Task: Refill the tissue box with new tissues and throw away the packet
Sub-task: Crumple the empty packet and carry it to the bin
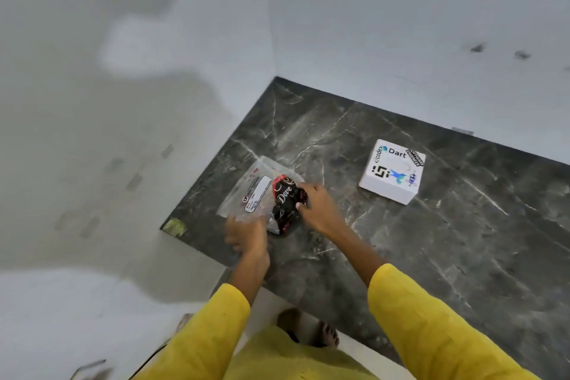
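Head view, looking down at a dark marbled worktop (pixel 401 256) set into a corner of pale walls (pixel 385 25).

Clear plastic packet (pixel 246 191) lay on the worktop near its left edge, carrying a white printed label (pixel 257 194). A dark wrapper marked "Dove" (pixel 285 203), black with red and white print, sat at the packet's right side, partly overlapping it; could not tell whether it was inside the plastic or on top of it.

Left hand (pixel 246 234): grip closed on the near edge of the packet, fingers curled over the plastic. The hand was motion-blurred, so exact finger placement was unclear.

Right hand (pixel 317 210): grip pinching the right side of the Dove wrapper, thumb and fingertips pressed onto it.

Both arms wore yellow sleeves (pixel 431 318), forearms bare toward the wrists.

White square box (pixel 393 171) stood on the worktop well to the right of the packet, apart from both hands, close to the back wall. Its top showed stickers: "Dart", "codes", a blue bird, a black geometric mark. No tissue could be made out at the box.

A bare foot (pixel 320 335) showed on the light floor (pixel 61 318) below the worktop edge. Small yellowish patch (pixel 175 227) at the worktop's left corner.
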